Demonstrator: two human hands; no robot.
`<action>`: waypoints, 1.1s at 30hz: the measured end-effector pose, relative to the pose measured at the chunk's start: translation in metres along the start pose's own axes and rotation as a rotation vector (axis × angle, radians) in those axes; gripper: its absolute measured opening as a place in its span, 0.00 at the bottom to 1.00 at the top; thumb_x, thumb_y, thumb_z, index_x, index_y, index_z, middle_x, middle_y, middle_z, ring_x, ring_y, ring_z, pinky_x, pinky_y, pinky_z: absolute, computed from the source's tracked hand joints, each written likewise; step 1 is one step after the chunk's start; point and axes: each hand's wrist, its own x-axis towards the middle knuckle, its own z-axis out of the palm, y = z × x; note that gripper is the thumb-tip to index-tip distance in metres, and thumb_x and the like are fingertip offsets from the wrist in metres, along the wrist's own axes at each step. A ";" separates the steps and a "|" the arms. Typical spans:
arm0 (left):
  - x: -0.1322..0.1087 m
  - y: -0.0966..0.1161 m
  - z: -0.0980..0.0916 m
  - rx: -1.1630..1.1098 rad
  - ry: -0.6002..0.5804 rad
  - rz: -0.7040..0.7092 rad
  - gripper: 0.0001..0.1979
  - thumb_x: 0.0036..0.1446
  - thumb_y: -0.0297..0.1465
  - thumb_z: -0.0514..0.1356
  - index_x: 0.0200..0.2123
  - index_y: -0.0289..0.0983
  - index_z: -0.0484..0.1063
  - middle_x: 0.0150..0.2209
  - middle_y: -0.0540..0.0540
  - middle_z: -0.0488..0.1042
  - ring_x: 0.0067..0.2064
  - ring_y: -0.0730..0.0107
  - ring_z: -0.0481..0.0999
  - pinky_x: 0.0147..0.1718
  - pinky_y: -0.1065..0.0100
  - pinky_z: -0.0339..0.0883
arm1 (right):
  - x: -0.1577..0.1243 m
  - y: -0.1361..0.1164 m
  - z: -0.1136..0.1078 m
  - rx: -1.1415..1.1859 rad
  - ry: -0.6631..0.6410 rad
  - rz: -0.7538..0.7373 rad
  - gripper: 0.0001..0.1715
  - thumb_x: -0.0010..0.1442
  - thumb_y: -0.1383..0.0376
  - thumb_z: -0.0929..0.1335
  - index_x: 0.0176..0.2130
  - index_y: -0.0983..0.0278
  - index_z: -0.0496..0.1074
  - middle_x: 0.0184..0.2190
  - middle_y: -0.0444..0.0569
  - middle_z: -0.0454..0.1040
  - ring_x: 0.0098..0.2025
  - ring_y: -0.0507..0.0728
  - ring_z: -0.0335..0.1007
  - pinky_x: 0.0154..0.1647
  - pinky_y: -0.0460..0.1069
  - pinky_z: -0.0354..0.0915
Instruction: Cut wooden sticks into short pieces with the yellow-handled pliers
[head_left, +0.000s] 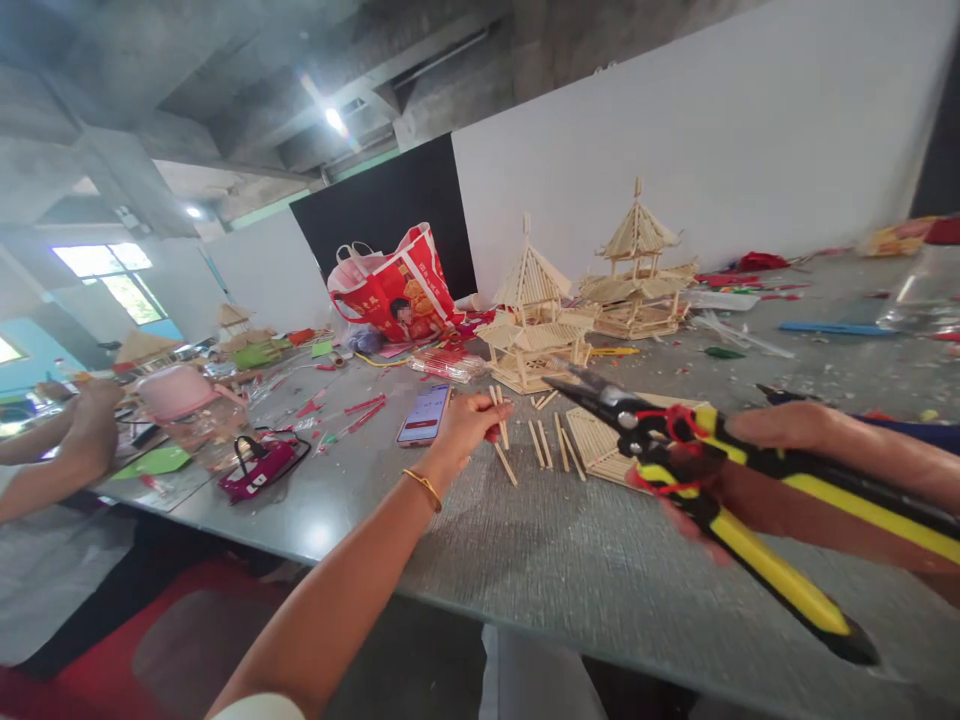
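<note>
My left hand, with a bangle at its wrist, pinches short wooden sticks just above the table. Several more cut sticks lie in a loose row to the right of it. My right hand is wrapped round black and yellow handled shears, with red cord tied on the handles. Their pointed blades aim left, over a flat panel of joined sticks, which they partly cover. Behind the loose sticks stands a small stick-built pavilion.
A second stick pavilion stands behind, near the wall. Left of my left hand lie a lit phone and a purple device with a cable. A red shopping bag is farther back. At the left edge are a co-worker's arms.
</note>
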 end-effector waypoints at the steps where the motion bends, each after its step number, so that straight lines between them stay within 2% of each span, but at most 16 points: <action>1: -0.001 -0.002 0.002 0.027 -0.005 -0.035 0.13 0.47 0.35 0.62 0.18 0.33 0.67 0.16 0.52 0.64 0.18 0.80 0.64 0.19 0.75 0.60 | -0.001 0.000 0.004 0.051 -0.089 0.061 0.23 0.51 0.48 0.62 0.30 0.61 0.76 0.27 0.55 0.74 0.25 0.60 0.70 0.29 0.58 0.67; 3: -0.003 -0.004 0.005 0.072 -0.028 -0.118 0.13 0.50 0.33 0.61 0.18 0.33 0.67 0.16 0.52 0.66 0.17 0.80 0.65 0.18 0.75 0.61 | -0.003 0.004 0.011 0.180 -0.225 0.163 0.24 0.51 0.47 0.62 0.33 0.60 0.75 0.33 0.56 0.74 0.30 0.61 0.71 0.36 0.59 0.67; 4: -0.005 -0.004 0.006 0.085 -0.050 -0.159 0.13 0.50 0.32 0.61 0.18 0.33 0.66 0.15 0.51 0.66 0.16 0.80 0.65 0.17 0.75 0.61 | -0.005 0.008 0.014 0.233 -0.240 0.195 0.22 0.50 0.49 0.63 0.34 0.60 0.75 0.35 0.55 0.75 0.33 0.62 0.71 0.40 0.58 0.67; 6: -0.007 -0.003 0.006 0.089 -0.105 -0.241 0.14 0.50 0.31 0.62 0.17 0.32 0.66 0.14 0.51 0.66 0.15 0.79 0.65 0.16 0.75 0.61 | -0.010 0.016 0.016 0.263 -0.191 0.231 0.17 0.48 0.54 0.67 0.35 0.60 0.75 0.36 0.55 0.75 0.37 0.63 0.71 0.43 0.57 0.67; 9: -0.009 -0.001 0.006 0.070 -0.142 -0.322 0.14 0.50 0.31 0.63 0.17 0.32 0.65 0.13 0.52 0.66 0.15 0.79 0.66 0.17 0.74 0.63 | -0.017 0.024 0.016 0.249 -0.086 0.232 0.14 0.45 0.58 0.70 0.34 0.60 0.76 0.34 0.53 0.75 0.37 0.62 0.71 0.40 0.54 0.68; 12: -0.010 0.002 0.007 0.078 -0.087 -0.280 0.13 0.51 0.29 0.61 0.18 0.32 0.65 0.13 0.52 0.66 0.15 0.78 0.67 0.17 0.74 0.64 | -0.017 0.025 0.014 0.293 -0.051 0.203 0.13 0.43 0.61 0.71 0.33 0.60 0.75 0.30 0.51 0.73 0.31 0.59 0.69 0.34 0.52 0.69; 15: -0.008 0.011 0.016 0.136 -0.048 -0.197 0.12 0.50 0.30 0.62 0.19 0.32 0.65 0.13 0.52 0.67 0.16 0.77 0.68 0.17 0.74 0.65 | -0.014 0.025 0.012 0.376 -0.111 0.161 0.09 0.45 0.64 0.70 0.31 0.63 0.74 0.28 0.49 0.70 0.28 0.55 0.66 0.30 0.50 0.67; 20: 0.002 0.032 0.048 0.395 -0.198 -0.254 0.14 0.46 0.28 0.64 0.15 0.33 0.63 0.11 0.52 0.65 0.15 0.76 0.67 0.19 0.74 0.65 | -0.007 0.029 0.013 0.493 -0.137 0.128 0.07 0.50 0.66 0.65 0.33 0.63 0.70 0.30 0.48 0.67 0.31 0.54 0.64 0.35 0.51 0.65; 26: 0.021 0.039 0.079 0.548 -0.241 -0.363 0.09 0.40 0.19 0.61 0.13 0.33 0.67 0.08 0.49 0.64 0.17 0.69 0.70 0.21 0.69 0.68 | -0.007 0.028 0.016 0.538 -0.166 0.135 0.09 0.50 0.69 0.64 0.35 0.64 0.69 0.33 0.48 0.67 0.33 0.54 0.64 0.39 0.52 0.64; 30: 0.028 0.040 0.085 0.585 -0.238 -0.386 0.10 0.37 0.16 0.59 0.12 0.32 0.67 0.08 0.48 0.64 0.16 0.67 0.69 0.21 0.66 0.67 | -0.009 0.028 0.015 0.559 -0.221 0.134 0.10 0.50 0.70 0.63 0.35 0.64 0.70 0.33 0.46 0.67 0.33 0.54 0.65 0.40 0.52 0.63; 33: 0.027 0.045 0.079 0.570 -0.234 -0.373 0.10 0.38 0.16 0.58 0.12 0.33 0.65 0.08 0.50 0.62 0.15 0.70 0.67 0.20 0.68 0.67 | -0.008 0.031 0.014 0.550 -0.193 0.133 0.08 0.50 0.69 0.65 0.34 0.64 0.69 0.31 0.45 0.67 0.30 0.51 0.63 0.36 0.49 0.63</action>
